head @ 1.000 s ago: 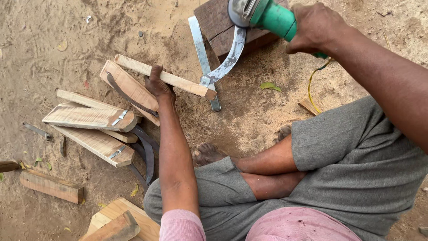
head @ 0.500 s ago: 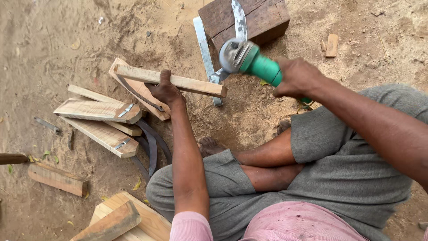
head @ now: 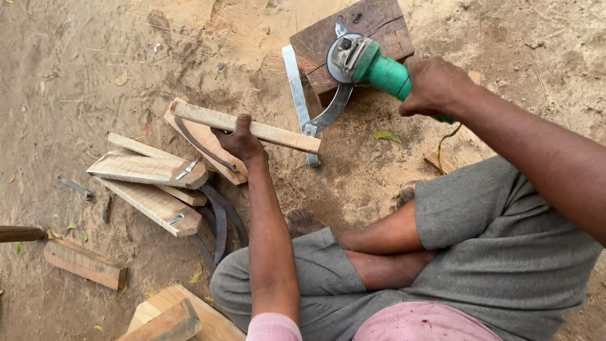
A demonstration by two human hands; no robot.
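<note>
Clamped around the green grinder (head: 379, 69), the right hand (head: 435, 85) should stay steady on the blade (head: 331, 110); the left hand (head: 240, 142) grips the handle (head: 246, 126) firmly.

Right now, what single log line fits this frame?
left hand: grips pale wooden stick | right hand: holds green-handled angle grinder over dark wooden block | ground: sandy

Head-worn view, straight down, close over sandy ground (head: 95, 69)
</note>
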